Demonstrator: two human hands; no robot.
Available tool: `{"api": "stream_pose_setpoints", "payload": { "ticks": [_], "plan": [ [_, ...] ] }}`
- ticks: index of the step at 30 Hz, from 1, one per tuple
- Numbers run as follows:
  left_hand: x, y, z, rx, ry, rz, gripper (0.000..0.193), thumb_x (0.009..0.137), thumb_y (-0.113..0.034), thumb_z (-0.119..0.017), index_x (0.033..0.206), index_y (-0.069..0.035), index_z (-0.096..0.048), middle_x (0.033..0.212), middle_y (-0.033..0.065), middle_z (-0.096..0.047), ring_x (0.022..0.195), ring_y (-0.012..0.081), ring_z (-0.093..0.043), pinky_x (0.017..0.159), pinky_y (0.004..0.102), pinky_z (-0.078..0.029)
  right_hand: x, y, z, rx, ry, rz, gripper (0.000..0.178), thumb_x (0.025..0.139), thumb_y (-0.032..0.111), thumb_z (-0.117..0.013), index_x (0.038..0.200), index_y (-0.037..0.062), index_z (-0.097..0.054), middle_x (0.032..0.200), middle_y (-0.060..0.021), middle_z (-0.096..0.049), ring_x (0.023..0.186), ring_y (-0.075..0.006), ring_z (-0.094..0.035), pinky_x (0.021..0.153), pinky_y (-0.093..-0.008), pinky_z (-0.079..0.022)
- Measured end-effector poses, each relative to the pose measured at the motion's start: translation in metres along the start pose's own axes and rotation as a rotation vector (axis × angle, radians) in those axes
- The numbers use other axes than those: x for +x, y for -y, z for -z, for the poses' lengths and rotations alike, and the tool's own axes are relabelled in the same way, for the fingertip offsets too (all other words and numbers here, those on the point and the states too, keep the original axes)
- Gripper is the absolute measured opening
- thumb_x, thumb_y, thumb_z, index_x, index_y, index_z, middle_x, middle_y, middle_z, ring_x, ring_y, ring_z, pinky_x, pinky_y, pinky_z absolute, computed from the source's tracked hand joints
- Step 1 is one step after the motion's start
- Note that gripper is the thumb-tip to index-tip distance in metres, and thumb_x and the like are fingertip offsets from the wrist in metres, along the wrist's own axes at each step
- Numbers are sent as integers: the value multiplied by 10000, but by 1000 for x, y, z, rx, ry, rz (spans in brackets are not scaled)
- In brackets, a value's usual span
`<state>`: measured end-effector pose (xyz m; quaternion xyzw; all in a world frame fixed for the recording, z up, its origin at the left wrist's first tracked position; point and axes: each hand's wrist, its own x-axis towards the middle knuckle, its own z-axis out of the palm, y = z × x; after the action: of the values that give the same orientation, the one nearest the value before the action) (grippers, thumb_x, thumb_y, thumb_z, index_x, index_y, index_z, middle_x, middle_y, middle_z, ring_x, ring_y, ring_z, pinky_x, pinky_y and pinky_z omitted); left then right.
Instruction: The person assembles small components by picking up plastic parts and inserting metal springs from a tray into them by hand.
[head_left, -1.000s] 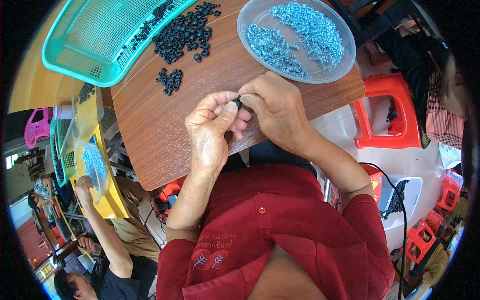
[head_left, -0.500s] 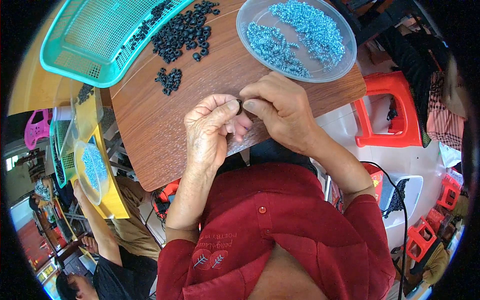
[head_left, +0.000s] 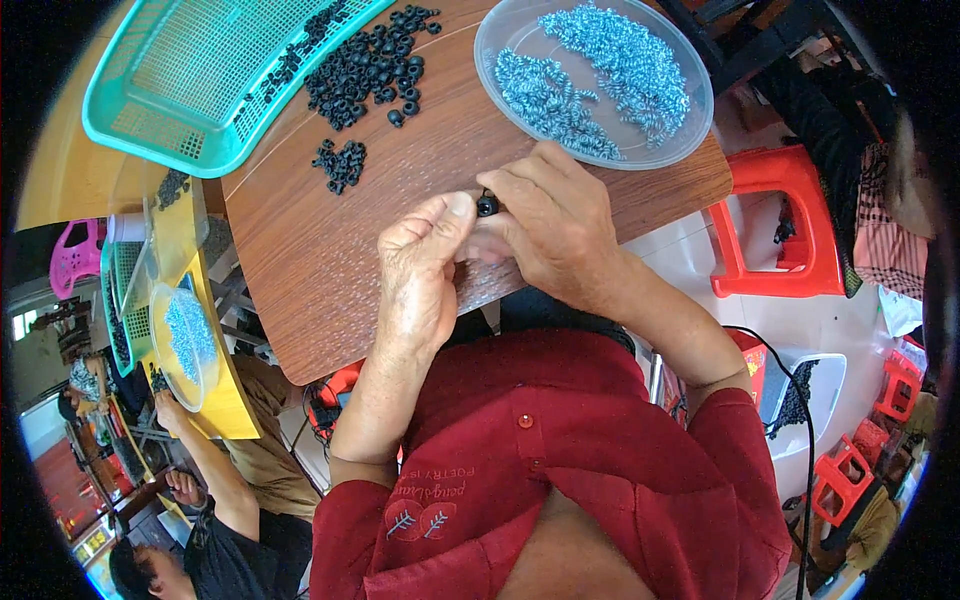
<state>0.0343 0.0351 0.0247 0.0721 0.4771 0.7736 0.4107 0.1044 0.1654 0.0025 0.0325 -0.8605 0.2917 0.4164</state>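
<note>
Both of my hands meet over the near half of the brown wooden table (head_left: 330,265). Between them sits a small, round black plastic piece (head_left: 487,206) with an opening in it. My left hand (head_left: 425,255) pinches at its left side with thumb and fingers. My right hand (head_left: 560,225) has its curled fingers closed around its right side. Farther off lie a big heap of similar black pieces (head_left: 365,75) and a smaller pile (head_left: 339,166). A clear round tub (head_left: 487,85) at the far right holds blue metal springs (head_left: 630,65).
A turquoise mesh basket (head_left: 150,135) with more black pieces stands far left. Beside it, a yellow table (head_left: 228,390) carries another tub of springs (head_left: 188,335). A co-worker's arm (head_left: 215,470) reaches there. A red stool (head_left: 785,225) and a black cable (head_left: 808,440) are on my right.
The black piece has turned so that more of it shows between my fingers. My right-hand fingers have shifted around it. The co-worker's hand has drawn back from the tub's edge.
</note>
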Motion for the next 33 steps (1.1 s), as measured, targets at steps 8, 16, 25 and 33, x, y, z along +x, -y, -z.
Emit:
{"api": "stream_pose_setpoints", "payload": {
  "ticks": [8,16,25,33],
  "plan": [
    [-4,-3,3,141,13,-83,189,867,-86,-601,888,101,-624,774,138,-648,622,188,-623,623,272,-503,0,3,-3,27,4,55,303,558,86,-703,801,12,-539,723,-94,-493,704,-277,-493,604,-376,-426],
    [0,-7,4,78,25,-58,174,844,-72,-614,878,99,-616,769,138,-648,615,201,-626,604,279,-509,4,1,-7,-42,-32,209,372,583,131,-681,888,-63,-592,732,-123,-551,619,-282,-512,526,-362,-434],
    [20,-12,28,313,56,-104,178,857,-129,-623,895,45,-623,771,80,-644,652,156,-617,606,267,-489,23,-13,-8,27,37,157,225,600,104,-681,723,23,-512,651,-89,-450,619,-267,-468,533,-373,-397],
    [94,-49,50,1647,-238,-857,237,747,-96,-685,980,-113,-646,745,124,-592,713,290,-594,648,369,-478,130,-71,23,-140,-105,-15,149,690,146,-674,789,34,-666,740,-141,-634,691,-330,-593,643,-420,-466]
  ]
}}
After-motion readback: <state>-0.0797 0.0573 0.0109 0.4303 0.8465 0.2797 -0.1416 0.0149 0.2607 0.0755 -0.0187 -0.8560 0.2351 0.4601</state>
